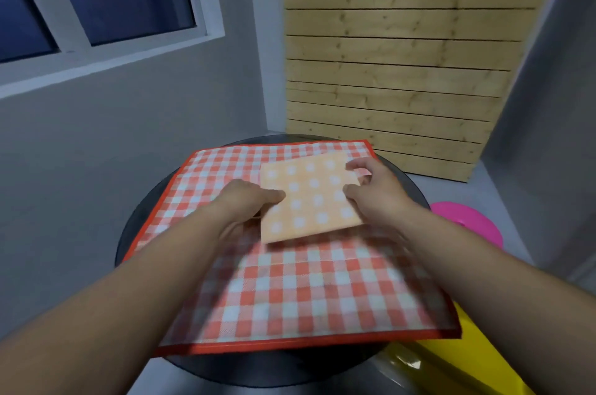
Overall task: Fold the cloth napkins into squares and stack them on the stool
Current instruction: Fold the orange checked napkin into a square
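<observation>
Round dark table (135, 233) carries a red-and-white checked cloth (290, 294), spread flat, with a red border. Over its far half you hold the orange napkin (309, 201): folded square, white dots, near edge shadowing the cloth. Your left hand (248, 201) pinches its left edge, thumb on top. Your right hand (375, 193) grips its right edge, fingers curled. The pink stool (467, 223) stands right of the table.
</observation>
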A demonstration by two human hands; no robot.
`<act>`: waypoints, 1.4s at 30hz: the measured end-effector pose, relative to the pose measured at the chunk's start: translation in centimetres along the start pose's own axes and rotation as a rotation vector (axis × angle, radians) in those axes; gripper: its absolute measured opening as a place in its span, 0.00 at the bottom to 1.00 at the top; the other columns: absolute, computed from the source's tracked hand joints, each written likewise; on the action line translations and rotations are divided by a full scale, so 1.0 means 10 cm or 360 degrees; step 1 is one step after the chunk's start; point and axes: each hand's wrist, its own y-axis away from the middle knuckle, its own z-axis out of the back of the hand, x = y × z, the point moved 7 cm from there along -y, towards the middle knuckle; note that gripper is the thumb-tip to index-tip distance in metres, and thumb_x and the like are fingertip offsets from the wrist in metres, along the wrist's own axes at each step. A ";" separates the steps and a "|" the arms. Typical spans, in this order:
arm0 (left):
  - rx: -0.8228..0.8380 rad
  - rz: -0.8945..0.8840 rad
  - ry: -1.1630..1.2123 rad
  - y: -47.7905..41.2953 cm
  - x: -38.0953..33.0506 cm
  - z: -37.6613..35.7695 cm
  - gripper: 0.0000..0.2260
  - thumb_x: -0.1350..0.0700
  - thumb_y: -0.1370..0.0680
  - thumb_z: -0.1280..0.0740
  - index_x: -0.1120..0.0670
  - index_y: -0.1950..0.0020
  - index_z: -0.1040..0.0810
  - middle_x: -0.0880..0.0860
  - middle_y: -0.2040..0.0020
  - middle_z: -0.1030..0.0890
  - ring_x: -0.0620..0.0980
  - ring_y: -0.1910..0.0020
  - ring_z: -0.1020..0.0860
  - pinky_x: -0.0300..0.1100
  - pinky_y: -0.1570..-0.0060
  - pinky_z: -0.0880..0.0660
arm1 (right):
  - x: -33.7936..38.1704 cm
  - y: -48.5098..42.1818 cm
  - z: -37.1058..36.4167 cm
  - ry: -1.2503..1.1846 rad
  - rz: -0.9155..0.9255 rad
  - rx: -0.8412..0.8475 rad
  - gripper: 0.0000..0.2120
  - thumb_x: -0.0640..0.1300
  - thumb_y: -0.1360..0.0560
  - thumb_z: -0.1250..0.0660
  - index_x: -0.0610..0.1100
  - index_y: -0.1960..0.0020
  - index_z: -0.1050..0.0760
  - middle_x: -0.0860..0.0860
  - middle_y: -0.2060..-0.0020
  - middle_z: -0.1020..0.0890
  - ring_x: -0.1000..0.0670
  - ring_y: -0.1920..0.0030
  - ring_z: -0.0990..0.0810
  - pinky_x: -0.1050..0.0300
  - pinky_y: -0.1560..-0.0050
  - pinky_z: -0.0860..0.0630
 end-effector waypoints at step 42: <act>0.0203 -0.0445 -0.0692 -1.80 0.38 -5.30 0.29 0.32 0.38 0.30 0.46 0.43 0.27 0.50 0.45 0.20 0.57 0.39 0.24 0.57 0.39 0.25 | -4.08 -1.54 2.80 0.0251 -0.0384 -0.0690 0.24 0.59 0.32 0.29 0.48 0.40 0.23 0.52 0.51 0.17 0.47 0.48 0.19 0.48 0.48 0.20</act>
